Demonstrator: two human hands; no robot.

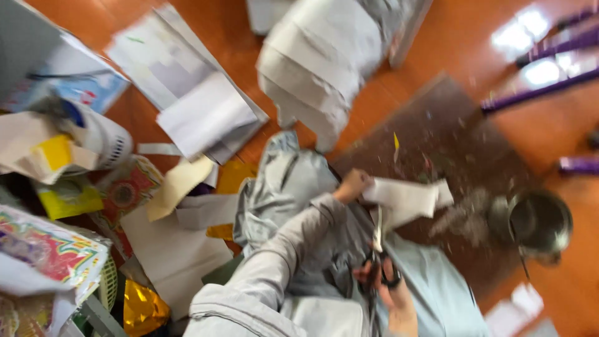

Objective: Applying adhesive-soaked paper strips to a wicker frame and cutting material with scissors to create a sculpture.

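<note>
Item: white paper [402, 198], pinched at its near edge in my left hand [350, 185], fingers closed on it, held above my grey-clad lap and the brown mat [437, 134]; scissors [379, 249] in my right hand [387, 284], fingers through the black loops, blades pointing up and meeting the paper's lower edge, how far apart they stand lost to blur. Surroundings: metal pot [538, 223] just right of the paper on the orange floor [449, 43]; white sheets [187, 93], yellow scraps and patterned packets heaped to my left; purple rods [549, 81] far right.
</note>
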